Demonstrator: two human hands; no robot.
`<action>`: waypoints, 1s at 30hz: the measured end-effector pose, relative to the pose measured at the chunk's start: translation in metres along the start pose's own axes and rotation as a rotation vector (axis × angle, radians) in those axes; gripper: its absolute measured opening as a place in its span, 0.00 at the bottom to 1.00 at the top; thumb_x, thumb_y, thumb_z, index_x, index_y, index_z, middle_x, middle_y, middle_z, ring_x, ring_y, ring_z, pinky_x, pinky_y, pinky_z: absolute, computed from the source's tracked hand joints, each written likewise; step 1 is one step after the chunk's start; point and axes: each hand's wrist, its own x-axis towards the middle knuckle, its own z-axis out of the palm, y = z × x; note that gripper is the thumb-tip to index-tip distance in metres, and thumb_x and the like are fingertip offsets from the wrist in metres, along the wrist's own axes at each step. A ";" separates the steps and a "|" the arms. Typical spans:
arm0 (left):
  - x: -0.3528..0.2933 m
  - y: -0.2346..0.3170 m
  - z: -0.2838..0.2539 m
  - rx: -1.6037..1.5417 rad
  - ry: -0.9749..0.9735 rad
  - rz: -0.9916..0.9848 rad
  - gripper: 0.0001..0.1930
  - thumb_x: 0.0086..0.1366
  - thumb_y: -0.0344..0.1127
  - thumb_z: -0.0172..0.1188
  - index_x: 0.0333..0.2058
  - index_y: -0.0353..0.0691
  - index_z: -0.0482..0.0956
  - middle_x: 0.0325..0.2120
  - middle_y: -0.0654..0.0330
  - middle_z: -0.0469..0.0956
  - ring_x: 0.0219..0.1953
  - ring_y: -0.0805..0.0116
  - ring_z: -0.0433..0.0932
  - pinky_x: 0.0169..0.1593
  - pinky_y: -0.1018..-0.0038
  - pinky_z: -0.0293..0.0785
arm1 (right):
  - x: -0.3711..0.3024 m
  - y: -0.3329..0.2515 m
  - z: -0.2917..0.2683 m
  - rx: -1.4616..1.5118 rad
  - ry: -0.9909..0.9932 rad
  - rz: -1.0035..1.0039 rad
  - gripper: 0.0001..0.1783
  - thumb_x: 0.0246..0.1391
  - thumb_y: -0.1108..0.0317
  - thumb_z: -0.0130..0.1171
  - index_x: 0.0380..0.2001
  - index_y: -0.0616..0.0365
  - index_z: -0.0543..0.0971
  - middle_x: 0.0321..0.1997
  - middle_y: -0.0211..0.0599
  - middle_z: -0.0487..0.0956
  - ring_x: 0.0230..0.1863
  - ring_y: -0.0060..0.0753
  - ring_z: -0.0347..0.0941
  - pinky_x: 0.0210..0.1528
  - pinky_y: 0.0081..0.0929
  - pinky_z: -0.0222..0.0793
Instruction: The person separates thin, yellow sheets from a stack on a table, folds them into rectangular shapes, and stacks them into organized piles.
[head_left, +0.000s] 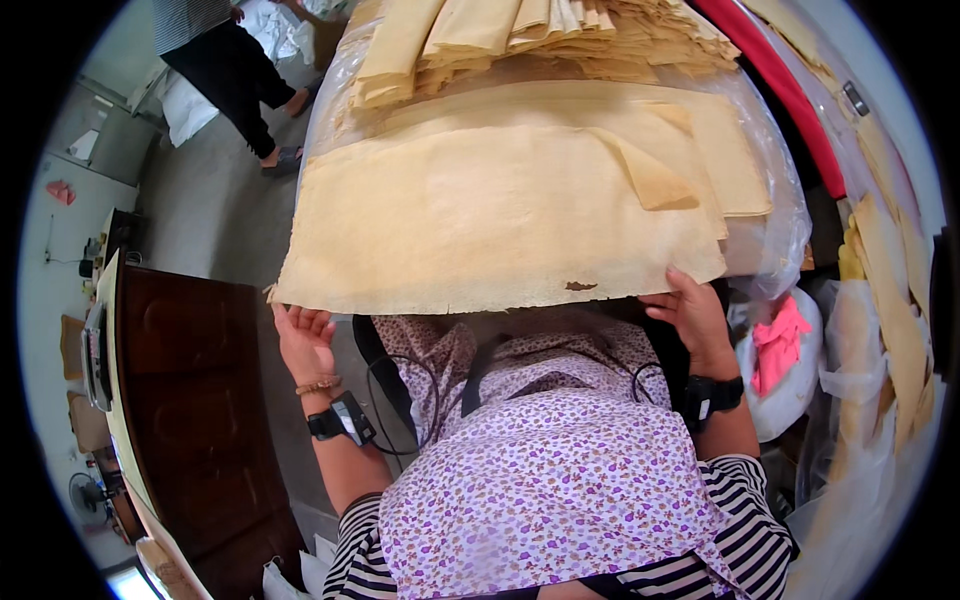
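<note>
A wide, thin, pale-yellow sheet (pixel 470 220) lies before me, its near edge hanging over the table's front side. Along that ragged edge, right of the middle, there is a small torn hole. My left hand (pixel 305 338) pinches the sheet's near left corner, palm partly turned up. At the near right corner my right hand (pixel 695 312) grips the same edge, thumb on top and its other fingers partly underneath. Near the sheet's right end a flap (pixel 650 175) is folded over. More pale-yellow sheets (pixel 735 160) lie beneath and behind it.
Folded sheets (pixel 540 40) are piled at the far side of the plastic-covered table (pixel 780 225). A dark wooden cabinet (pixel 195 400) stands at the left. Right of me are a pink cloth (pixel 780 340) and plastic-wrapped sheets. Another person (pixel 225 80) stands at the far left.
</note>
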 end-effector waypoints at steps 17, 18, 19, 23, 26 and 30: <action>0.041 0.000 0.053 0.177 0.027 0.330 0.22 0.71 0.44 0.57 0.42 0.23 0.80 0.33 0.52 0.83 0.31 0.63 0.84 0.28 0.71 0.79 | 0.090 -0.079 0.083 -1.598 0.276 -0.805 0.33 0.54 0.56 0.63 0.60 0.59 0.72 0.54 0.52 0.80 0.52 0.53 0.78 0.52 0.48 0.75; 0.045 0.002 0.050 0.179 0.027 0.332 0.22 0.71 0.44 0.57 0.42 0.23 0.80 0.33 0.52 0.83 0.31 0.63 0.84 0.28 0.71 0.79 | 0.098 -0.081 0.082 -1.594 0.275 -0.805 0.33 0.54 0.56 0.63 0.60 0.59 0.72 0.54 0.52 0.80 0.52 0.53 0.78 0.52 0.48 0.75; 0.052 0.002 0.044 0.175 0.010 0.268 0.22 0.71 0.44 0.57 0.43 0.23 0.79 0.35 0.52 0.83 0.33 0.63 0.84 0.30 0.70 0.79 | 0.109 -0.082 0.078 -1.578 0.310 -0.867 0.30 0.53 0.58 0.62 0.58 0.59 0.74 0.48 0.51 0.82 0.46 0.53 0.79 0.47 0.49 0.76; 0.080 -0.008 0.038 0.029 0.022 0.219 0.21 0.71 0.42 0.58 0.45 0.22 0.78 0.41 0.53 0.82 0.37 0.63 0.83 0.37 0.68 0.79 | 0.125 -0.093 0.050 -1.496 0.376 -0.948 0.24 0.52 0.61 0.63 0.51 0.60 0.79 0.36 0.52 0.84 0.37 0.56 0.81 0.42 0.47 0.77; 0.098 -0.008 0.041 0.089 0.024 0.291 0.20 0.70 0.41 0.59 0.44 0.24 0.78 0.40 0.54 0.82 0.37 0.67 0.81 0.38 0.70 0.78 | 0.139 -0.102 0.021 -1.272 0.247 -0.666 0.22 0.55 0.58 0.62 0.48 0.62 0.80 0.29 0.45 0.84 0.33 0.48 0.82 0.34 0.43 0.77; 0.093 0.024 0.067 0.257 0.018 0.333 0.21 0.71 0.43 0.59 0.46 0.24 0.79 0.38 0.58 0.83 0.35 0.72 0.79 0.36 0.73 0.76 | 0.131 -0.099 0.010 -0.848 0.073 -0.271 0.20 0.59 0.54 0.61 0.40 0.62 0.82 0.25 0.35 0.81 0.26 0.35 0.79 0.25 0.36 0.73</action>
